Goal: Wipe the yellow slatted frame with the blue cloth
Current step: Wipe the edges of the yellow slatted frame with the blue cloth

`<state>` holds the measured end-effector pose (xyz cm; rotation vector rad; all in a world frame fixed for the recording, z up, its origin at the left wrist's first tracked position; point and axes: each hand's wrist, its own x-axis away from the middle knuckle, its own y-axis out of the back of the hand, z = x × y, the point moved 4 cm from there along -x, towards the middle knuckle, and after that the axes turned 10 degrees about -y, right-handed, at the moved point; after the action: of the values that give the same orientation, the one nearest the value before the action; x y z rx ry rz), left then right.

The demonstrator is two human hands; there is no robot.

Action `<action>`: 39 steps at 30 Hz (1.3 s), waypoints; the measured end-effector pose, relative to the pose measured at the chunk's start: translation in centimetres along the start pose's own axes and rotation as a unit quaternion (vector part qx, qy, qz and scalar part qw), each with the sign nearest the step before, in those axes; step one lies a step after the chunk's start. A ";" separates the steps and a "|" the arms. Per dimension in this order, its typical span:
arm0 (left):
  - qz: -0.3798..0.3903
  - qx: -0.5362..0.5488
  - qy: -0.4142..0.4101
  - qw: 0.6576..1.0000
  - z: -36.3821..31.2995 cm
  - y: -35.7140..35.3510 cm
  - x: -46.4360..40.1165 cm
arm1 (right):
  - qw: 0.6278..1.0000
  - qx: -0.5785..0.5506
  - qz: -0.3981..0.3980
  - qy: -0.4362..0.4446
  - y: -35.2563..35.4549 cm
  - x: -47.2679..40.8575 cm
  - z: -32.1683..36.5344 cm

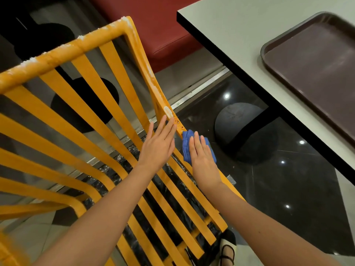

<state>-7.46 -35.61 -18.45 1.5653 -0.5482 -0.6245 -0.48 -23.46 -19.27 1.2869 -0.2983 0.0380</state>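
Risk 1: I see white foam or residue on the frame's (107, 104) right side rail just above my cloth (187, 144); if I only rub the spot I'm on, that patch stays dirty.
Risk 2: residue also crusts the top rail, well away from both hands; easy to miss, my guess.
Risk 3: right hand (201, 153) lies flat over the cloth with straight fingers, pressing not gripping; a fast stroke could let the cloth slip off the narrow rail and drop to the floor (269, 189).
Risk 4: left hand (159, 143) is released, fingers straight, laid against the slats beside the rail; whether it bears down firmly I can't tell. If it doesn't brace, the frame may shift under the wipe.
Frame look: yellow-orange, long parallel slats inside a rounded rail, tilted up toward me; wet beads on the rail by the left fingertips; slats themselves look mostly clean.
Frame place: fills left and centre of view, standing on the floor, beside the tabletop (240, 35).
Cloth look: blue, bunched small, mostly hidden under my right hand.
Cloth place: on the right side rail, about midway along it.
Other: brown tray (317, 64) on the tabletop, red seat (153, 25) behind.
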 end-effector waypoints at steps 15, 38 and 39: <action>0.013 -0.037 0.048 0.998 4.6 1.8 -1.8 | 1.000 -0.013 -0.002 0.012 0.7 -3.2 3.1; -0.005 0.023 0.088 0.996 4.3 1.9 -2.0 | 0.999 0.005 -0.028 0.041 0.0 -0.3 0.3; -0.004 0.025 0.089 0.996 4.3 1.9 -2.0 | 0.999 0.001 -0.039 0.034 0.1 -0.8 0.7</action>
<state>-11.85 -37.57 -16.63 1.6516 -0.4260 -0.4744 -1.39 -23.98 -19.20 1.2955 -0.1908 0.0159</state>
